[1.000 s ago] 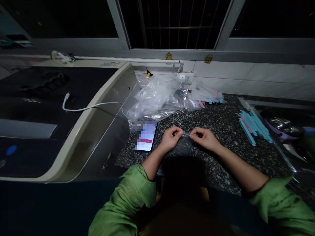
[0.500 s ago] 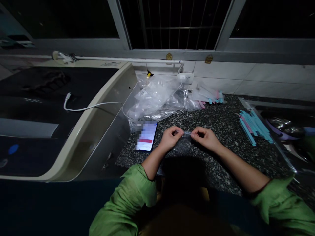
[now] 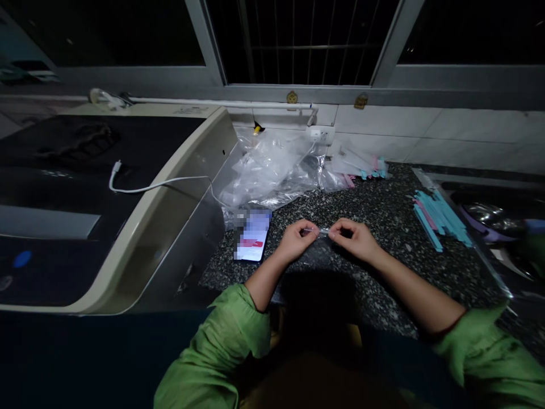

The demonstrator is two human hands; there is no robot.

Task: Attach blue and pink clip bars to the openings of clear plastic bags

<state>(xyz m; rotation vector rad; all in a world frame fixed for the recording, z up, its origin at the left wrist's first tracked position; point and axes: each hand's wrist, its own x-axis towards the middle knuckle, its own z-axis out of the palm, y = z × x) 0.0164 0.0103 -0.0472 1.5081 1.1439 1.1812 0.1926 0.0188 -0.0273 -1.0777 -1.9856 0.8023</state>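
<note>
A clear, thin, glossy plastic piece (image 3: 324,231) is pinched between the closed fingertips of the left hand (image 3: 295,239) and right hand (image 3: 356,239), over the black-and-white speckled stone tabletop (image 3: 378,211).

Thin, clear plastic film (image 3: 324,231) gleams slightly. The bags (image 3: 272,167) are crinkled, shiny plastic. The desk (image 3: 383,213) is speckled stone, by its look, with a dull sheen. Matt, creased cloth sleeves (image 3: 240,318); smooth, glossy appliance lid (image 3: 142,136); shiny metal bowl (image 3: 489,214); smooth wall tiles (image 3: 383,124).

No text can be read, neither on the phone (image 3: 256,236) nor the machine (image 3: 121,227).
</note>
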